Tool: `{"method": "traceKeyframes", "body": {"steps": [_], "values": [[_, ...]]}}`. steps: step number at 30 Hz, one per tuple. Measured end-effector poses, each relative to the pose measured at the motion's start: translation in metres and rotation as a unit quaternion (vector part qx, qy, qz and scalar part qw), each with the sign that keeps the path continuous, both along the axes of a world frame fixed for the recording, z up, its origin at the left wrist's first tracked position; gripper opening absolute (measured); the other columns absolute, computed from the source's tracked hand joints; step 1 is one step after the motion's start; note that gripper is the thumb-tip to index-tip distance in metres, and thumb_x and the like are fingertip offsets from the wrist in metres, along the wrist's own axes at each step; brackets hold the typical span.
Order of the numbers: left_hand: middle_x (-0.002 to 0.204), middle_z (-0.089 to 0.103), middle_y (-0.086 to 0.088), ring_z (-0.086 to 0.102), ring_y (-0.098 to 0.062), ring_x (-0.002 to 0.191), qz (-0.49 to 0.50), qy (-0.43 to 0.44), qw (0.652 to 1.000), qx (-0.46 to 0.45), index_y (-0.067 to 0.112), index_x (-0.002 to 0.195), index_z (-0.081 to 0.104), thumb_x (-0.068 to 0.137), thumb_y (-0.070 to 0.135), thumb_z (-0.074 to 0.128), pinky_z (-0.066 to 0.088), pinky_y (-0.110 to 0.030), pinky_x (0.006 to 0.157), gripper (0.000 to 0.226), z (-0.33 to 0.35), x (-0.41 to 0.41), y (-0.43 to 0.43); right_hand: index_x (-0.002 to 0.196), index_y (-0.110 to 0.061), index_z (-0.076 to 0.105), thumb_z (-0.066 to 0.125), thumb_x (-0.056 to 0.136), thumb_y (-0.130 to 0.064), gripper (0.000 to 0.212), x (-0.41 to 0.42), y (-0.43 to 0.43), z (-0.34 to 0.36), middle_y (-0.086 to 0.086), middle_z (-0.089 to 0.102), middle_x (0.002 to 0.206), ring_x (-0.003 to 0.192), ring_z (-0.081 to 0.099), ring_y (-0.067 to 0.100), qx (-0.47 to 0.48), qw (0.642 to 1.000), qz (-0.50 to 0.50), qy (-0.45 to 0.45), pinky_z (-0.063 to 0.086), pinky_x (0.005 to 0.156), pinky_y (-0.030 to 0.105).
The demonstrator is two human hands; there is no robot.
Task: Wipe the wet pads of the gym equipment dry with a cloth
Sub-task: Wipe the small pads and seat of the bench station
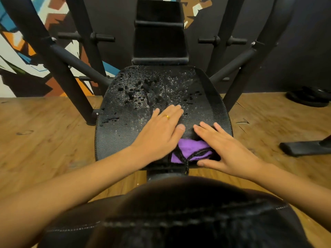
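Observation:
The black seat pad (125,111) of a gym machine fills the middle of the view, its far half covered in water drops and dark wet blotches. A black back pad (159,40) stands upright behind it. A purple cloth (189,149) with a dark edge lies bunched at the pad's near edge. My left hand (159,133), with a gold ring, lies flat with straight fingers on the pad, its palm over the cloth's left part. My right hand (223,147) lies flat with spread fingers over the cloth's right part.
Black frame posts (59,65) slant up on both sides of the seat, with short pegs behind. A wooden floor (44,140) surrounds the machine. A black foot bar (304,148) lies at the right, dark weight plates (309,97) farther back. Another dark pad (179,221) sits close below me.

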State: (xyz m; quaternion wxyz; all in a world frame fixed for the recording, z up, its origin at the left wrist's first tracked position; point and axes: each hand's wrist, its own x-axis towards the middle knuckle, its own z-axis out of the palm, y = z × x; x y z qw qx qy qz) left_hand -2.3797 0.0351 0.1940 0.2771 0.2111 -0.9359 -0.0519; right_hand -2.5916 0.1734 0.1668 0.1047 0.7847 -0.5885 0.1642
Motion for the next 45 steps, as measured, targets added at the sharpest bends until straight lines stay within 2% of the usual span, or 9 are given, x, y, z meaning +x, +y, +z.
{"method": "traceKeyframes", "body": {"steps": [6, 11, 14, 20, 23, 27, 31, 37, 45], "values": [[0.170, 0.000, -0.009, -0.007, -0.019, 0.156, -0.048, -0.104, 0.987, -0.108, 0.005, 0.161, 0.010, 0.101, 0.061, 0.026, -0.003, -0.042, 0.127, 0.084, -0.022, 0.002, 0.005, 0.162, -0.015, 0.015, 0.050, 0.085, -0.079, 0.106, 0.000, 0.002, -0.004, -0.004, 0.017, 0.165, 0.155, 0.003, 0.008, -0.012, 0.997, -0.066, -0.030, -0.002, 0.126, 0.031], [0.169, -0.006, -0.009, -0.012, -0.019, 0.156, -0.020, -0.144, 0.982, -0.118, 0.006, 0.161, 0.005, 0.102, 0.064, 0.022, -0.005, -0.043, 0.126, 0.085, -0.030, 0.005, 0.004, 0.162, -0.015, 0.011, 0.051, 0.089, -0.076, 0.103, -0.006, 0.009, 0.004, -0.004, 0.011, 0.167, 0.155, -0.003, 0.008, 0.022, 0.999, -0.043, -0.018, -0.009, 0.125, 0.029], [0.169, 0.001, -0.012, -0.006, -0.023, 0.156, -0.023, -0.143, 0.981, -0.131, 0.003, 0.160, 0.013, 0.103, 0.059, 0.024, 0.002, -0.047, 0.127, 0.080, -0.028, 0.004, 0.010, 0.161, -0.014, 0.016, 0.049, 0.098, -0.060, 0.085, -0.018, 0.008, 0.020, -0.004, 0.017, 0.168, 0.156, 0.003, 0.009, 0.049, 0.998, -0.004, -0.048, -0.003, 0.127, 0.034], [0.163, 0.028, -0.019, 0.021, -0.033, 0.153, -0.117, -0.123, 0.923, -0.345, 0.001, 0.154, 0.033, 0.102, 0.030, 0.034, 0.021, -0.051, 0.123, 0.059, -0.021, -0.003, 0.022, 0.157, -0.010, 0.029, 0.036, 0.103, -0.028, 0.057, -0.031, -0.044, 0.045, 0.007, 0.032, 0.162, 0.154, 0.016, 0.020, -0.049, 0.994, -0.069, -0.074, 0.007, 0.126, 0.040], [0.160, 0.034, -0.019, 0.028, -0.032, 0.151, -0.183, -0.149, 0.919, -0.316, 0.000, 0.153, 0.034, 0.095, 0.021, 0.030, 0.030, -0.047, 0.121, 0.062, -0.022, -0.013, 0.025, 0.155, -0.007, 0.032, 0.036, 0.104, -0.026, 0.054, -0.030, -0.076, 0.053, 0.011, 0.031, 0.163, 0.154, 0.018, 0.028, -0.040, 0.991, -0.111, -0.060, 0.009, 0.124, 0.045], [0.160, 0.033, -0.021, 0.030, -0.032, 0.150, -0.201, -0.166, 0.951, -0.166, 0.003, 0.157, 0.026, 0.098, 0.034, 0.030, 0.028, -0.044, 0.122, 0.067, -0.021, -0.019, 0.025, 0.155, -0.006, 0.034, 0.024, 0.103, -0.038, 0.062, -0.027, -0.087, 0.048, 0.011, 0.029, 0.164, 0.153, 0.020, 0.030, -0.017, 0.988, -0.152, 0.021, 0.013, 0.123, 0.047], [0.163, 0.024, -0.024, 0.025, -0.036, 0.151, -0.199, -0.176, 0.936, -0.231, 0.017, 0.160, 0.024, 0.104, 0.040, 0.042, 0.027, -0.047, 0.121, 0.062, -0.024, -0.029, 0.029, 0.154, -0.005, 0.034, 0.022, 0.102, -0.039, 0.064, -0.025, -0.086, 0.050, 0.013, 0.031, 0.163, 0.152, 0.023, 0.030, -0.020, 0.985, -0.166, 0.042, 0.017, 0.122, 0.047], [0.165, 0.022, -0.019, 0.020, -0.032, 0.153, -0.196, -0.158, 0.925, -0.283, 0.011, 0.157, 0.032, 0.101, 0.020, 0.052, 0.027, -0.044, 0.122, 0.060, -0.032, -0.014, 0.020, 0.156, -0.007, 0.030, 0.029, 0.109, -0.033, 0.054, -0.024, -0.084, 0.050, 0.010, 0.026, 0.165, 0.154, 0.018, 0.027, -0.015, 0.985, -0.168, 0.043, 0.013, 0.123, 0.044], [0.165, 0.025, -0.015, 0.023, -0.029, 0.153, -0.200, -0.172, 0.921, -0.287, 0.014, 0.157, 0.033, 0.104, 0.025, 0.048, 0.033, -0.046, 0.120, 0.056, -0.035, 0.018, 0.004, 0.155, -0.006, 0.033, 0.020, 0.103, -0.039, 0.063, -0.020, -0.083, 0.052, 0.011, 0.029, 0.164, 0.152, 0.022, 0.029, -0.013, 0.983, -0.176, 0.043, 0.016, 0.122, 0.046]]}}
